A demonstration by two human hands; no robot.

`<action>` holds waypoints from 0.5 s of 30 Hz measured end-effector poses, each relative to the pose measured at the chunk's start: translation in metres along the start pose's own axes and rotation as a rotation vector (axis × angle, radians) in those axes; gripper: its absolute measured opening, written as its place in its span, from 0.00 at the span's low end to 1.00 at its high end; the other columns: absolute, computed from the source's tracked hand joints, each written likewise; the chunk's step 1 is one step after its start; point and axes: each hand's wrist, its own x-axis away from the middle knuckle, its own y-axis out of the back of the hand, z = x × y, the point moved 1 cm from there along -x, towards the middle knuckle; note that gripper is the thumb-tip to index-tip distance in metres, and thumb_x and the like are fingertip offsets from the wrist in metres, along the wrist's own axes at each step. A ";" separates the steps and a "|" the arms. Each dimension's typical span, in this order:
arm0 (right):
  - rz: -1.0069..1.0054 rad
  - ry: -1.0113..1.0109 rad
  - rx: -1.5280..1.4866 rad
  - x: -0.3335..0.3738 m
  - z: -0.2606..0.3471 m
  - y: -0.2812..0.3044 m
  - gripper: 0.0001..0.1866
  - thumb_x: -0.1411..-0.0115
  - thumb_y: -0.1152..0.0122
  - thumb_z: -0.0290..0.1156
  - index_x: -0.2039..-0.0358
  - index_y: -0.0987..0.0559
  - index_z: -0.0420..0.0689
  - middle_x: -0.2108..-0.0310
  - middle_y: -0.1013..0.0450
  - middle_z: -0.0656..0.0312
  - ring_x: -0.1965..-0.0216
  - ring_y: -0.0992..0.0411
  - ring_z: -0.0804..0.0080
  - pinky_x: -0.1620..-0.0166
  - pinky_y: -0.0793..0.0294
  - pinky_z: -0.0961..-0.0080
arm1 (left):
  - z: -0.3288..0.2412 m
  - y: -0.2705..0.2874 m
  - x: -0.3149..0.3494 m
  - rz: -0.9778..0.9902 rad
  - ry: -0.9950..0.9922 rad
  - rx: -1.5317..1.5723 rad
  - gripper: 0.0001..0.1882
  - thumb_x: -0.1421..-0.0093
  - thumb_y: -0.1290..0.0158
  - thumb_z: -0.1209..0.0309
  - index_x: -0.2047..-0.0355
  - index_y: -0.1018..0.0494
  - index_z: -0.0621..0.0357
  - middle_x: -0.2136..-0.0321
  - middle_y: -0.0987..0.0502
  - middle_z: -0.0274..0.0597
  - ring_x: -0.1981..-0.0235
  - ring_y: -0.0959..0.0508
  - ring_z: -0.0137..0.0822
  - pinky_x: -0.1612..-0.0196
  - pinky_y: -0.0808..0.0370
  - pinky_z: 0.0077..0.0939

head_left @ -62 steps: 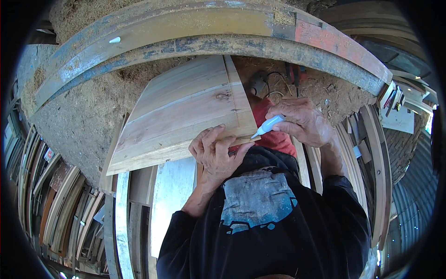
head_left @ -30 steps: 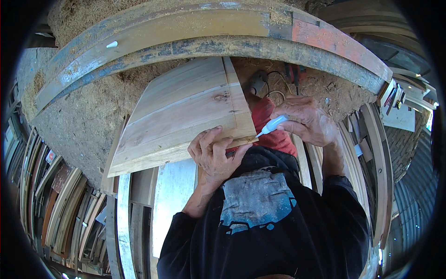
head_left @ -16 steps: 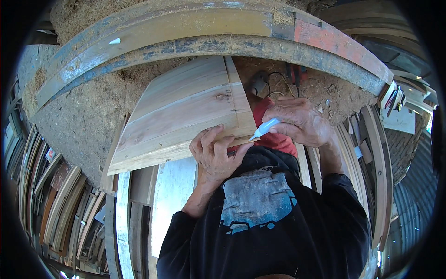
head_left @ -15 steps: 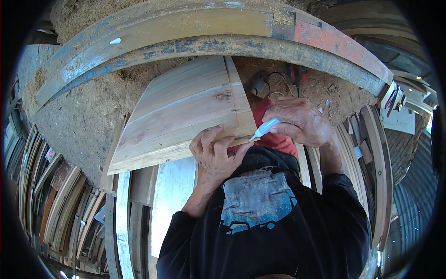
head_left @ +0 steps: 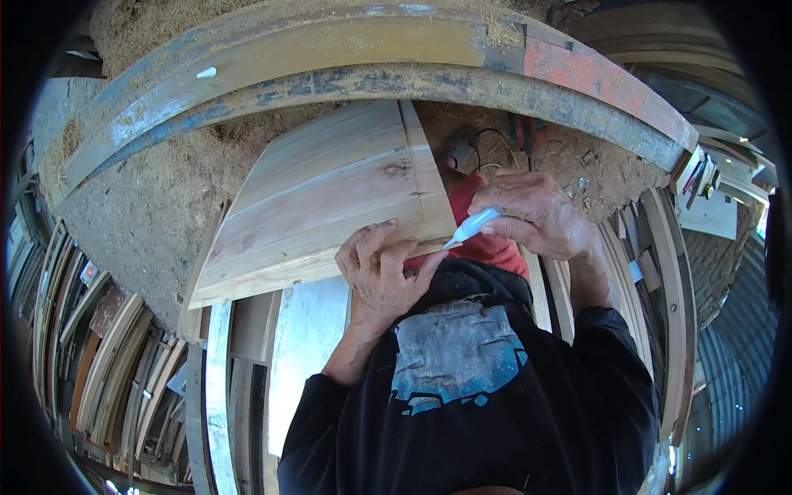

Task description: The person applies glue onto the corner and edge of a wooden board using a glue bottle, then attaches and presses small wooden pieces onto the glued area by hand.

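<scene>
A pale wooden panel (head_left: pixel 330 194) made of joined boards lies tilted in front of me, its near corner by my lap. My left hand (head_left: pixel 384 268) rests on its near edge, fingers bent over the top and thumb along the side, holding the panel. In my right hand (head_left: pixel 532 216) is a small white-and-blue glue bottle (head_left: pixel 474 226), gripped between thumb and fingers. Its narrow nozzle points down and left, at the panel's near right corner, close to my left thumb. Whether the tip touches the wood I cannot tell.
A long painted beam (head_left: pixel 396 41) crosses the far side, with a small white cap (head_left: pixel 206 73) on it. A power tool with a cable (head_left: pixel 464 147) lies on the dusty ground beyond the panel. Stacked timber strips (head_left: pixel 107 363) stand at the left, more boards (head_left: pixel 668 280) at the right.
Almost nothing differs. The panel's left end has shifted very slightly; both hands and the glue bottle keep nearly the same place.
</scene>
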 end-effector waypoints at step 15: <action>0.007 -0.033 0.045 0.001 0.009 0.004 0.15 0.41 0.33 0.38 0.59 0.18 0.40 0.66 0.21 0.55 0.63 0.23 0.52 0.53 0.27 0.56 | 0.001 0.000 -0.002 0.007 0.004 0.001 0.26 0.55 0.26 0.57 0.63 0.28 0.49 0.49 0.29 0.39 0.49 0.29 0.45 0.46 0.39 0.45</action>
